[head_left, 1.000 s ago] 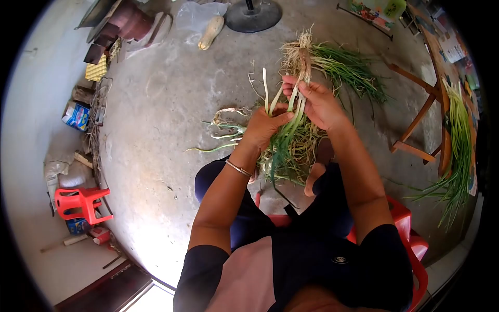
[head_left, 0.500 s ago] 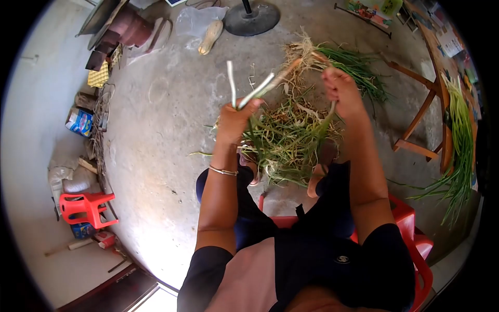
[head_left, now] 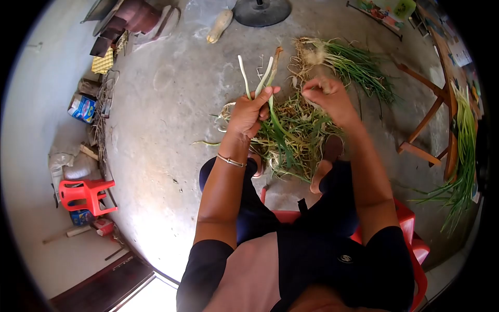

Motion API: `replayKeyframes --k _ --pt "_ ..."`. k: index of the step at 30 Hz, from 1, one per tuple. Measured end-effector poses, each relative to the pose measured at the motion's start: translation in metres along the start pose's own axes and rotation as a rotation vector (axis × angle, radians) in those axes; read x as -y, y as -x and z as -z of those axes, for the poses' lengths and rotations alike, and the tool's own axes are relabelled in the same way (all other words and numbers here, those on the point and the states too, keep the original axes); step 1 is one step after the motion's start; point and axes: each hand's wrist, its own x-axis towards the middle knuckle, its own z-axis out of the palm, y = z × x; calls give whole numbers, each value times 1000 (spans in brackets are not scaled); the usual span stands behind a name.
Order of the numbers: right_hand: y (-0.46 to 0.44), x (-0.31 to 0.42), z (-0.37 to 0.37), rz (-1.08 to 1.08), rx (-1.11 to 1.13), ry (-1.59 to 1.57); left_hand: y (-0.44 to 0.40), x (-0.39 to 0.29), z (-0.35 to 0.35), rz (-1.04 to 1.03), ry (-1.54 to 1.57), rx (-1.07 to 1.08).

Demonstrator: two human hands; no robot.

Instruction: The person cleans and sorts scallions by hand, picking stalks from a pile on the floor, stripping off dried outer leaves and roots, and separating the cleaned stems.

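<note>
My left hand (head_left: 247,115) is closed around a few spring onions (head_left: 264,74). Two of their stalks show clean white ends pointing up, and a third ends in a dry brown tip. Green leaves hang below the fist. To its right, my right hand (head_left: 335,103) is raised with its fingers curled together, apart from the stalks. Whatever those fingers may hold is hidden. Beneath both hands, between my feet, lies a heap of loose onion leaves and peelings (head_left: 299,138). Beyond it rests a bunch of unpeeled spring onions (head_left: 345,60), with its roots toward the left.
At right, long green onions (head_left: 462,140) hang over a wooden bench (head_left: 446,99). A butternut-shaped squash (head_left: 220,26) lies near a round black base (head_left: 261,13). Against the left wall stands a small red chair (head_left: 87,196). I sit on a red seat (head_left: 405,218).
My right hand has moved left and down, closer to my left hand. The brown-tipped stalk now stands more upright beside the white ones. My left hand still grips the spring onions.
</note>
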Motion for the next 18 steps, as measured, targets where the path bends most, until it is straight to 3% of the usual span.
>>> replayKeyframes --k 2,5,10,13,16,18 --pt "3 -4 -21 -68 167 -196 -2 5 -5 -1 32 -42" --pt "10 -10 -46 -6 133 -311 -6 12 -11 3 102 -73" --pt "9 -7 -49 34 32 -194 -4 13 -15 17 13 -74" --pt "9 -14 -46 36 62 -178 1 8 -18 38 -222 -108" --pt "10 -9 -43 -23 54 -149 1 11 -19 25 -158 -36" --pt "7 -7 -39 14 87 -380 0 11 -20 -84 -237 63"
